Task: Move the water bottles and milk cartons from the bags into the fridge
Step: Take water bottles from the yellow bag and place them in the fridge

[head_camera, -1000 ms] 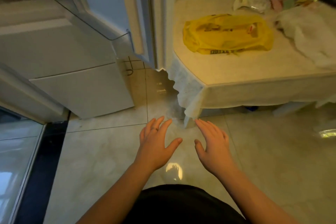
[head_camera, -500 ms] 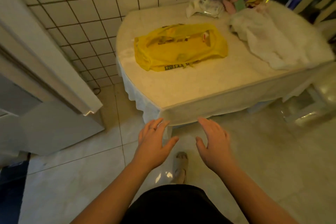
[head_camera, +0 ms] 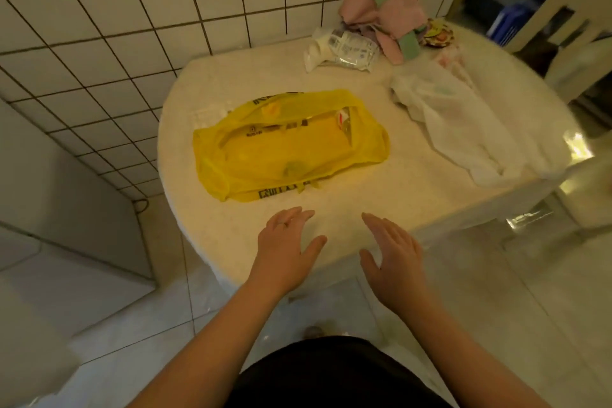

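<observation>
While both hands hovered empty over the table's near edge, the yellow bag lay flat mid-table, just beyond the fingertips. Thin film: soft, slippery, no stiffness, likely to sag or tear under load. It looked nearly deflated; a labelled item showed through near its right end, bottle or carton unclear. I'd take the loose mouth along the far edge, or reach in for the item itself. White bag slumped further right, contents hidden. Left hand: palm down, fingers straight and close, thumb out. Right hand: tilted inward, fingers relaxed, holding nothing.
</observation>
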Demonstrator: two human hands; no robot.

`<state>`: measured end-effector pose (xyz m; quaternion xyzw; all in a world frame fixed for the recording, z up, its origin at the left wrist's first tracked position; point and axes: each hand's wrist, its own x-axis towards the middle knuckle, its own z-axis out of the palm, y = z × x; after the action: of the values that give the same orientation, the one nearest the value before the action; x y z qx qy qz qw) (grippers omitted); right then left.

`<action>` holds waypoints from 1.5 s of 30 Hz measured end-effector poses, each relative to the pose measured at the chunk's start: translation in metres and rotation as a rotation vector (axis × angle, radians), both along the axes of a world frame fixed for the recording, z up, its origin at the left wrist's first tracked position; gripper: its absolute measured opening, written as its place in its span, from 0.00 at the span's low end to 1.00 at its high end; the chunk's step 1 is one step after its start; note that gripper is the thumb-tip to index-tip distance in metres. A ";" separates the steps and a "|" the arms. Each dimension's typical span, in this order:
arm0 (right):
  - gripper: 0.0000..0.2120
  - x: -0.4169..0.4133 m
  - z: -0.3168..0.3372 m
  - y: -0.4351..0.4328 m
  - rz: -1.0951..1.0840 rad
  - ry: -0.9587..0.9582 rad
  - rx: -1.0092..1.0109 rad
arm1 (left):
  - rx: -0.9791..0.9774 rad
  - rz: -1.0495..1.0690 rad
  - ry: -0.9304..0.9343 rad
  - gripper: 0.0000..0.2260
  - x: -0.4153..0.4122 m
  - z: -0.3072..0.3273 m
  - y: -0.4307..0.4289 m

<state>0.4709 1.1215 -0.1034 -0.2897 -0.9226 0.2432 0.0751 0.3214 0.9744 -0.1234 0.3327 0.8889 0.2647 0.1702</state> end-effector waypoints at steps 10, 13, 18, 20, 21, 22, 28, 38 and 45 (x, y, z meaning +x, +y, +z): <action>0.28 -0.085 -0.004 0.103 0.053 0.023 -0.031 | 0.009 0.159 0.046 0.31 -0.051 -0.014 0.061; 0.27 -0.108 -0.007 0.133 0.102 0.031 -0.031 | 0.015 0.204 0.063 0.32 -0.075 -0.013 0.087; 0.27 -0.152 -0.012 0.186 0.145 0.042 -0.054 | -0.053 0.230 0.078 0.23 -0.127 -0.017 0.134; 0.28 -0.171 -0.015 0.204 0.170 0.018 -0.056 | -0.090 0.239 0.089 0.23 -0.150 -0.018 0.152; 0.29 -0.180 -0.017 0.213 0.182 -0.008 -0.054 | -0.114 0.244 0.088 0.23 -0.162 -0.019 0.161; 0.30 -0.190 -0.021 0.222 0.191 -0.043 -0.053 | -0.139 0.246 0.087 0.23 -0.175 -0.019 0.169; 0.40 -0.241 -0.042 0.253 0.184 -0.279 -0.063 | -0.301 0.278 0.080 0.27 -0.242 -0.024 0.206; 0.39 -0.296 -0.074 0.275 0.212 -0.305 -0.165 | -0.486 0.301 0.081 0.33 -0.316 -0.045 0.218; 0.18 -0.308 -0.085 0.304 0.163 -0.062 -0.346 | -0.372 0.188 0.165 0.14 -0.362 -0.034 0.218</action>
<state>0.1628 1.4255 -0.1879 -0.2301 -0.8893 0.3945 -0.0242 -0.0402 1.1926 -0.1574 0.2317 0.9605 0.0829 0.1297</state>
